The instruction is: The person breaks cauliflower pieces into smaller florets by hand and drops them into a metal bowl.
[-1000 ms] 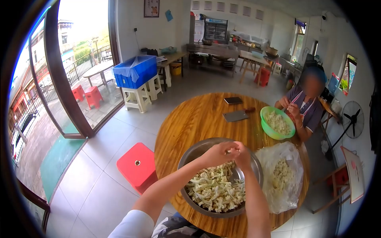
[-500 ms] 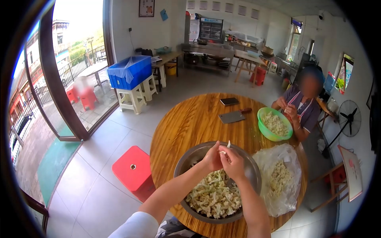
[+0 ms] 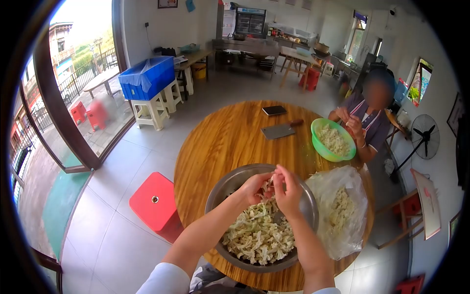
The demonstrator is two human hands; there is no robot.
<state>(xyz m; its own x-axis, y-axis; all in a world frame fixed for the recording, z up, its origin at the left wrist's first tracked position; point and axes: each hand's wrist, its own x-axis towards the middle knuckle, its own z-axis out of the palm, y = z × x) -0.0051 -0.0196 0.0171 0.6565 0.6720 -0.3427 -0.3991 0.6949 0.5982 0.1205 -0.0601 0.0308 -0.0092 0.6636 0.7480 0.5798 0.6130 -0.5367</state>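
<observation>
Above a wide metal bowl (image 3: 213, 196) of pale cauliflower pieces (image 3: 259, 232), my left hand (image 3: 258, 188) and my right hand (image 3: 288, 188) meet, fingers bent around a small pale piece of cauliflower (image 3: 267, 188). The fingers partly cover that piece. Right of the bowl lies a clear plastic bag (image 3: 356, 215) with more cauliflower on it. Farther back, a green bowl (image 3: 320, 146) of small pieces stands before a seated person (image 3: 374, 112), whose two hands are raised and close together over it.
A cleaver (image 3: 278, 131) and a dark phone (image 3: 274, 110) lie toward the far side of the round wooden table (image 3: 210, 142). A red stool (image 3: 155, 201) stands at its left. Beyond are a blue crate (image 3: 147, 78) on white stools and a fan (image 3: 424, 137) at the right.
The view has shifted, so the table sits farther left and higher. My hands have gone from close together, to a piece held upright, to bent fingers around a piece above the bowl.
</observation>
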